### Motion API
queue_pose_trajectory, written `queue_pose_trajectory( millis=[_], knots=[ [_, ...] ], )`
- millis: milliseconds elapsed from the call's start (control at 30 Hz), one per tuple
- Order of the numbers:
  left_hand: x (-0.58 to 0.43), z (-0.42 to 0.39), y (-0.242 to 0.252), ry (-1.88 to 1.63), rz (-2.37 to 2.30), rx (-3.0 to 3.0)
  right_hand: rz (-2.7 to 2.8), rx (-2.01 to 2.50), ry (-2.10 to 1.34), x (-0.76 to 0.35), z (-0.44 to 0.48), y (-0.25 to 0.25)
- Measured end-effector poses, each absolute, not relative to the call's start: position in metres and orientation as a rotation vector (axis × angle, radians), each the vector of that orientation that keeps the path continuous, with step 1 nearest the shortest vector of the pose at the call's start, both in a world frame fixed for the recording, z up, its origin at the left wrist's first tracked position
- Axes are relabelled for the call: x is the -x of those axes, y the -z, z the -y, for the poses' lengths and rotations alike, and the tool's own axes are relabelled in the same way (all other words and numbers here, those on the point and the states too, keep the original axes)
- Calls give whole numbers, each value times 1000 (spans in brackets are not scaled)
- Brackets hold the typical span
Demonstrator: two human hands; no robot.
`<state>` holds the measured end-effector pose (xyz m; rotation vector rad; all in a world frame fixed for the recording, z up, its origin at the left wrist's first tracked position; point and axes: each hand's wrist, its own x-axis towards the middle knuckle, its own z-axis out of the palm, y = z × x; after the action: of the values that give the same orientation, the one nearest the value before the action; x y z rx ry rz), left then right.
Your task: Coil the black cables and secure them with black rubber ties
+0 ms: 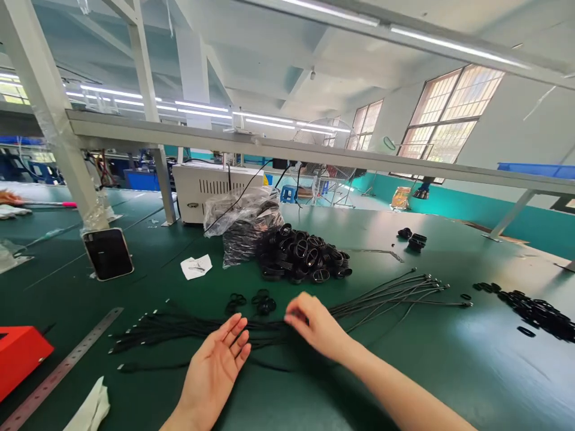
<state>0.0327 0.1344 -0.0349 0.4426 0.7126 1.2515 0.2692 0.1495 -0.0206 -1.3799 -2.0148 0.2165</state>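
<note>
On a green workbench, left hand open beside black cables, right hand perhaps pinching them.

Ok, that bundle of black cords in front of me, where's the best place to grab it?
Take the black cord bundle at its middle, where the strands lie gathered, next to your right hand. Come from above and slide your fingers under it. Both ends fan out loosely, so the middle probably holds together best, and it lies flat on the green mat.

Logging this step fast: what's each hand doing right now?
Left hand: open, palm up, holding nothing.
Right hand: partly closed at the black cable bundle; cannot tell if gripping.
</note>
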Motion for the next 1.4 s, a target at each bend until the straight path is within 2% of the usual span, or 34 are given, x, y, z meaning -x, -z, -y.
queue_pose_trajectory(
  millis=[133, 233, 367, 567, 700, 867, 1067, 1167, 1267, 1400],
  knots=[
    [-33, -135, 32, -1231, -795, -737, 2302, 1355, -260, -263, -97, 39],
    [-33, -132, 29, -1214, -869, -930, 2214, 1443, -234, -261, -79, 40],
    [-33, -131, 27, -1165, -997, -1294, 2138, 1383, -372, -266, -70, 33],
    [-30, -141, 36, -1035, -1136, -1739, 1988, 1468, -21, -272, -100, 29],
    [-28, -149, 35, -1050, -1233, -1952, 2047, 1381, -1, -270, -108, 21],
    [-21, -168, 18, -923, -1260, -2199, 2224, 1125, 16, -285, -73, -1],
    [6, -187, -23, -875, -1455, -2221, 1868, 1353, 248, -339, -61, -29],
    [4, -173, -40, -835, -1499, -2133, 1684, 1434, 379, -329, -61, -35],
    [-14, -140, -44, -724, -1368, -2012, 1935, 1238, 470, -288, -56, -38],
    [-35, -81, -44, -527, -1078, -1710, 2207, 1017, 261, -245, -57, -42]
  ],
)
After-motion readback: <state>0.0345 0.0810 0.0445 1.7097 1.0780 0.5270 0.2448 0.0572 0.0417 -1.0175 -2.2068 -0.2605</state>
